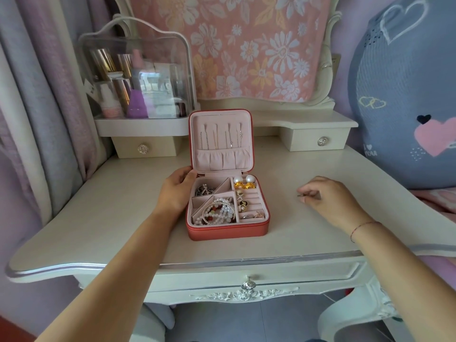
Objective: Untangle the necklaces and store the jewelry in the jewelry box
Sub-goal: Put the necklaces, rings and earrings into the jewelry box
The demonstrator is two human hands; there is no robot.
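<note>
**A:** One jewelry box [227,229] sits open mid-surface [308,238], with its lid [197,134] upright. The left hand [176,191] holds it by the left wall, thumb up at the hinge corner. What's your count?

**B:** Two pearl earrings [242,179] are in the back right compartment, with a gold piece [244,185] just in front of them. A tangle of bead bracelets [219,213] fills the front left section, too knotted to number. Dark metal jewelry [204,190] is in the back left.

**A:** And the lid?

**B:** Thin chains [217,140] hang there above a gathered pocket. I make it four or five, as they're very fine.

**A:** The right hand [328,201] is well apart from the box, low over the surface. Its fingers are curled and pinch a small metal piece [299,195], too tiny to identify. There's one red thread [362,225] round that wrist.

**B:** The left hand's fingertips are hidden against the box.

**A:** Three drawer knobs [322,141] are in sight. One clear organizer [138,70] is at back left, its bottles blurred and their labels unreadable.

**B:** The only legible writing is "I YOU" on the blue cushion [404,95] at right, which is cut off by the frame edge.
</note>
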